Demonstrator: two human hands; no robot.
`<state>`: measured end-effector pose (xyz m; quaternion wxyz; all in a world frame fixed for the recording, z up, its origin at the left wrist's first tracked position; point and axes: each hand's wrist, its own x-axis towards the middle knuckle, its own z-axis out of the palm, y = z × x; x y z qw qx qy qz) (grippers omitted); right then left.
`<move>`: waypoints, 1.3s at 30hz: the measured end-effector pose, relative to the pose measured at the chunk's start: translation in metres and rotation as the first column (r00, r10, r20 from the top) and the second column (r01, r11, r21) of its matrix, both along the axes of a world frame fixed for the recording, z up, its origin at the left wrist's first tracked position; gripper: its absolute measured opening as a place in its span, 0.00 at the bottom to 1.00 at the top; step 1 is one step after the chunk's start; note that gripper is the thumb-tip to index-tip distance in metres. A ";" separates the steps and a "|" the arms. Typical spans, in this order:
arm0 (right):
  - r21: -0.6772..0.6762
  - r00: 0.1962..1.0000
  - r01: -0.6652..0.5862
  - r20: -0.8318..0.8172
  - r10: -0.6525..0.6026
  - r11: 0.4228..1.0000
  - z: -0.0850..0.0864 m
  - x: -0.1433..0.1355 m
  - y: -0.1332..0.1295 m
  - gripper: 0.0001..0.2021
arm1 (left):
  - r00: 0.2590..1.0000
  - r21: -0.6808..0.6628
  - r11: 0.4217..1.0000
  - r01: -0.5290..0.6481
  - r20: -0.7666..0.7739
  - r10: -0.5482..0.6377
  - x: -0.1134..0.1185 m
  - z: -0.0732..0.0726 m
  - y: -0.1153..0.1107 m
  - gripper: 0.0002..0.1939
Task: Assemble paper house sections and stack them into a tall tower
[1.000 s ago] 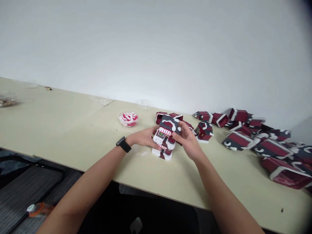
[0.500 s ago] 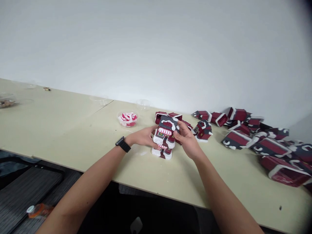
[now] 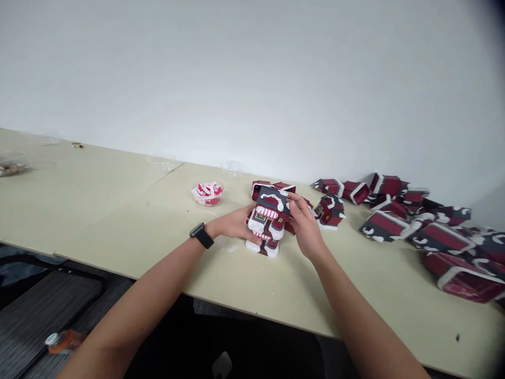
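Near the centre of the table (image 3: 221,273), a house (image 3: 272,199) appears set over a lower house (image 3: 269,251). They are grasped at nine o'clock by the left hand (image 3: 236,223); the right hand (image 3: 306,231) is laid at three o'clock, grip undetermined. Judged light, stiff, chippable; best held by walls.

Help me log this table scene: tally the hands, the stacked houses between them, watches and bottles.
Hands: 2
Stacked houses: 2
Watch: 1
Bottle: 1
Total: 6
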<state>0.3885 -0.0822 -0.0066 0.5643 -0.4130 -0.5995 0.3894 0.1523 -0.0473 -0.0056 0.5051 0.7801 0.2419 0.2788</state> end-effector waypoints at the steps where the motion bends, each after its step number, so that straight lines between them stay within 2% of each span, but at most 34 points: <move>1: -0.014 0.999 0.003 -0.034 -0.004 1.000 0.000 -0.001 0.000 0.25 | 1.000 0.009 1.000 -0.012 -0.006 0.012 0.000 0.000 0.000 0.50; 4: -0.074 0.993 -0.005 -0.117 -0.004 0.997 0.003 -0.004 -0.003 0.25 | 0.999 0.040 0.998 -0.045 -0.027 0.046 0.001 -0.001 -0.002 0.50; 11: -0.118 0.992 -0.048 -0.125 0.033 0.992 0.011 -0.012 -0.012 0.28 | 0.994 0.036 0.996 -0.077 -0.069 0.079 0.001 -0.003 0.000 0.52; 16: -0.060 0.995 -0.100 -0.034 0.098 0.993 0.014 -0.012 -0.013 0.30 | 0.996 0.026 0.997 -0.067 -0.063 0.068 0.001 0.001 -0.003 0.51; 20: -0.039 0.988 -0.155 0.005 0.155 0.987 0.013 -0.009 -0.011 0.36 | 0.998 -0.009 0.999 -0.037 -0.053 0.037 0.002 0.005 -0.005 0.54; 25: -0.007 0.983 -0.169 0.065 0.169 0.986 0.010 -0.007 -0.010 0.39 | 0.991 0.001 0.994 -0.110 -0.077 0.109 0.003 0.007 -0.008 0.48; 29: -0.020 0.985 -0.151 0.082 0.152 0.988 0.012 -0.008 -0.012 0.40 | 0.994 -0.011 0.996 -0.094 -0.061 0.093 0.004 0.007 -0.008 0.50; 32: -0.007 0.972 -0.209 0.103 0.209 0.978 0.017 -0.005 -0.014 0.42 | 0.993 -0.048 0.992 -0.116 -0.023 0.115 0.004 0.007 -0.008 0.44; 34: 0.036 0.966 -0.237 0.113 0.232 0.971 0.022 0.002 -0.011 0.39 | 0.992 -0.072 0.989 -0.126 -0.015 0.126 0.004 0.008 -0.007 0.43; 35: 0.075 0.975 -0.203 0.103 0.195 0.976 0.023 0.007 -0.008 0.35 | 0.992 -0.081 0.989 -0.125 -0.021 0.124 0.004 0.008 -0.007 0.43; 36: 0.122 0.991 -0.119 0.081 0.109 0.985 0.024 0.012 -0.004 0.31 | 0.992 -0.087 0.988 -0.126 -0.027 0.124 0.004 0.009 -0.007 0.44; 37: 0.167 0.999 0.013 0.049 -0.022 0.986 0.024 0.017 0.001 0.27 | 0.992 -0.090 0.988 -0.127 -0.033 0.125 0.004 0.010 -0.007 0.44; 39: 0.207 0.950 0.303 0.007 -0.311 0.930 0.022 0.029 0.011 0.21 | 0.991 -0.090 0.987 -0.133 -0.041 0.130 0.004 0.011 -0.007 0.44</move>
